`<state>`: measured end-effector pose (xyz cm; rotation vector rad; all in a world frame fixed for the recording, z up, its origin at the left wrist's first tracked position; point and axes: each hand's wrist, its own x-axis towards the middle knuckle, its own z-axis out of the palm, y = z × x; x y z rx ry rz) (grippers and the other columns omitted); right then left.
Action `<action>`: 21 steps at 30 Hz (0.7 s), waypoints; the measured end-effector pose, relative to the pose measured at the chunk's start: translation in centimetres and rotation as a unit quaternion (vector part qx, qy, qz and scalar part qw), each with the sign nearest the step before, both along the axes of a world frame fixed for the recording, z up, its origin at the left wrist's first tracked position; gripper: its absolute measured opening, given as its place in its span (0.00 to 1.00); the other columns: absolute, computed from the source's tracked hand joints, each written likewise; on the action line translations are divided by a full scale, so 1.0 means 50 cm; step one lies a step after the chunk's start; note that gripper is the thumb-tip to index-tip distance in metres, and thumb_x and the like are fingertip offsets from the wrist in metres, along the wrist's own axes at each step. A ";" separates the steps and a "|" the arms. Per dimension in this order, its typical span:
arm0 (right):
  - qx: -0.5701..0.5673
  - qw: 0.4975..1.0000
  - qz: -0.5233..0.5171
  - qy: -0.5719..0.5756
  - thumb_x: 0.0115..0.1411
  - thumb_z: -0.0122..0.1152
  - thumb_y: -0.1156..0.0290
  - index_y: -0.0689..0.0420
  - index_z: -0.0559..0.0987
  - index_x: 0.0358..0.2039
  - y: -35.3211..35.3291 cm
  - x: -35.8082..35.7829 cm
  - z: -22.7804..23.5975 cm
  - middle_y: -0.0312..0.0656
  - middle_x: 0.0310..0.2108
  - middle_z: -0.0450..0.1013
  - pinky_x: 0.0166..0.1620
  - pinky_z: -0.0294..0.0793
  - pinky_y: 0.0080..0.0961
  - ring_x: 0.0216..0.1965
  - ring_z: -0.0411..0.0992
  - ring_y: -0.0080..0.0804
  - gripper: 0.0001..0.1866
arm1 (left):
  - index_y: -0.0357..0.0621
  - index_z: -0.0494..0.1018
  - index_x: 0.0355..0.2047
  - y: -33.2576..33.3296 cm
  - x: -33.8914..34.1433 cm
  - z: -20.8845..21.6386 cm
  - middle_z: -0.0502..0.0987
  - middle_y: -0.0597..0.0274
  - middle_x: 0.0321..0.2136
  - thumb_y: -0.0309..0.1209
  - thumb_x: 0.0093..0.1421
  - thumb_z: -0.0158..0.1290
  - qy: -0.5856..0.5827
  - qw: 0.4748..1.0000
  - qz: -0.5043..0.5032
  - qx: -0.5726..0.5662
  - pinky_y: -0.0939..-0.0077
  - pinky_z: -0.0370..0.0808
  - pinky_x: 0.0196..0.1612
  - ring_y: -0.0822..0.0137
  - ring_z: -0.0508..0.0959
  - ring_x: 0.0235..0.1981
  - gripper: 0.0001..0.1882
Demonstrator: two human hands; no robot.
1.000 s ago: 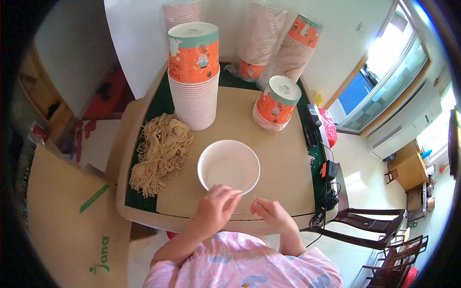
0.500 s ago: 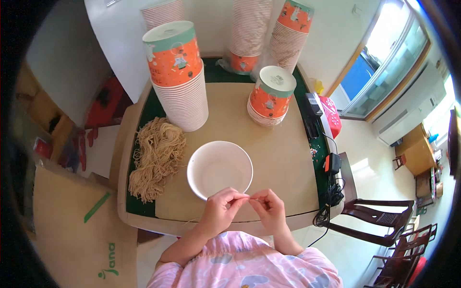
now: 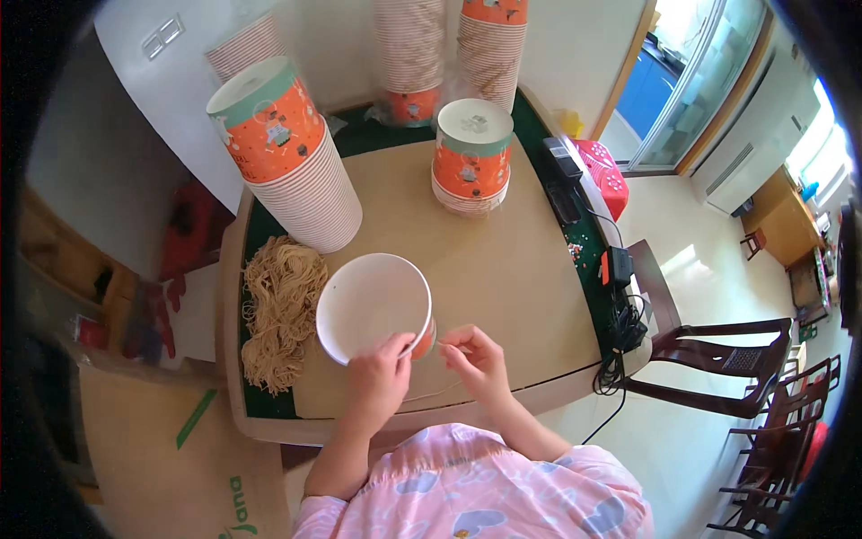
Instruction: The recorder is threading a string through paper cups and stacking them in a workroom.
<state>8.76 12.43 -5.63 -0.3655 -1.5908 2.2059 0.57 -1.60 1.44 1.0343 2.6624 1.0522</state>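
Observation:
A white-lined paper bowl [image 3: 373, 296] leans to the left on the tabletop, its orange outer side showing at the right. My left hand [image 3: 377, 379] grips its near rim, fingers curled over the edge. To the right of the bowl, my right hand [image 3: 479, 362] is pinched at thumb and fingertips on a thin beige string [image 3: 436, 393], which trails below between the two hands. Where the string's other end goes, I cannot make out. Left of the bowl lies a tangled bundle of beige string [image 3: 283, 314].
A tall stack of orange paper bowls [image 3: 301, 184] stands upside down behind the string bundle. A shorter stack [image 3: 473, 166] is at the back right, with more wrapped stacks [image 3: 409, 54] against the wall. Black cables [image 3: 620, 346] and an adapter line the right edge.
My left hand has moved from the string to the bowl's rim, and the bowl has tilted. My right hand has drawn apart from it. The whole view has shifted slightly.

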 end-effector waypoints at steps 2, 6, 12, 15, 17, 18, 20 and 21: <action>-0.007 1.000 0.009 0.006 0.59 0.58 0.79 0.63 0.74 0.35 -0.020 -0.011 0.001 0.39 0.41 0.69 0.40 0.76 0.18 0.40 0.72 0.22 0.03 | 0.42 0.73 0.39 -0.016 -0.008 -0.002 0.76 0.53 0.30 0.22 0.54 0.52 -0.012 1.000 -0.004 0.023 0.59 0.72 0.35 0.50 0.76 0.31 0.11; 0.096 0.995 0.008 0.038 0.58 0.57 0.81 0.64 0.73 0.33 -0.041 -0.030 0.011 0.42 0.44 0.67 0.44 0.77 0.20 0.44 0.71 0.26 0.03 | 0.41 0.73 0.43 -0.033 -0.006 0.012 0.76 0.52 0.31 0.20 0.54 0.51 -0.042 0.998 -0.015 0.054 0.60 0.72 0.35 0.50 0.76 0.32 0.15; 0.165 0.986 -0.008 0.029 0.56 0.56 0.84 0.64 0.72 0.31 -0.049 -0.031 0.022 0.42 0.43 0.67 0.46 0.76 0.22 0.44 0.71 0.27 0.03 | 0.42 0.73 0.45 -0.037 -0.004 0.011 0.76 0.51 0.32 0.20 0.54 0.51 -0.044 0.997 -0.019 0.056 0.60 0.72 0.36 0.50 0.76 0.33 0.16; 0.168 0.985 -0.021 0.023 0.55 0.57 0.84 0.64 0.72 0.31 -0.052 -0.029 0.024 0.43 0.42 0.67 0.47 0.76 0.22 0.45 0.72 0.27 0.04 | 0.42 0.73 0.45 -0.035 -0.001 0.010 0.76 0.51 0.32 0.20 0.54 0.51 -0.041 0.997 -0.024 0.058 0.60 0.72 0.36 0.51 0.76 0.33 0.17; 0.166 0.986 -0.028 0.023 0.55 0.57 0.84 0.64 0.72 0.30 -0.053 -0.029 0.022 0.43 0.42 0.68 0.47 0.77 0.23 0.44 0.72 0.27 0.04 | 0.42 0.73 0.45 -0.034 0.001 0.011 0.76 0.51 0.32 0.20 0.54 0.51 -0.044 0.997 -0.025 0.058 0.60 0.72 0.36 0.51 0.76 0.33 0.17; 0.171 0.985 -0.027 0.023 0.55 0.57 0.84 0.64 0.72 0.30 -0.053 -0.028 0.019 0.43 0.42 0.68 0.46 0.77 0.23 0.44 0.72 0.27 0.04 | 0.42 0.73 0.45 -0.034 0.002 0.011 0.76 0.51 0.32 0.20 0.54 0.51 -0.046 0.997 -0.026 0.058 0.60 0.72 0.36 0.51 0.76 0.33 0.17; 0.176 0.984 -0.026 0.023 0.55 0.57 0.84 0.65 0.72 0.30 -0.054 -0.027 0.018 0.43 0.42 0.68 0.46 0.77 0.23 0.44 0.72 0.27 0.04 | 0.42 0.73 0.45 -0.036 0.003 0.010 0.76 0.51 0.32 0.20 0.54 0.51 -0.042 0.997 -0.025 0.057 0.60 0.72 0.36 0.51 0.76 0.32 0.17; 0.176 0.984 -0.027 0.023 0.55 0.58 0.84 0.65 0.72 0.30 -0.055 -0.027 0.018 0.43 0.42 0.68 0.46 0.77 0.23 0.43 0.72 0.27 0.04 | 0.41 0.73 0.45 -0.037 0.003 0.009 0.76 0.51 0.32 0.20 0.54 0.51 -0.038 0.998 -0.023 0.054 0.60 0.72 0.35 0.51 0.76 0.32 0.17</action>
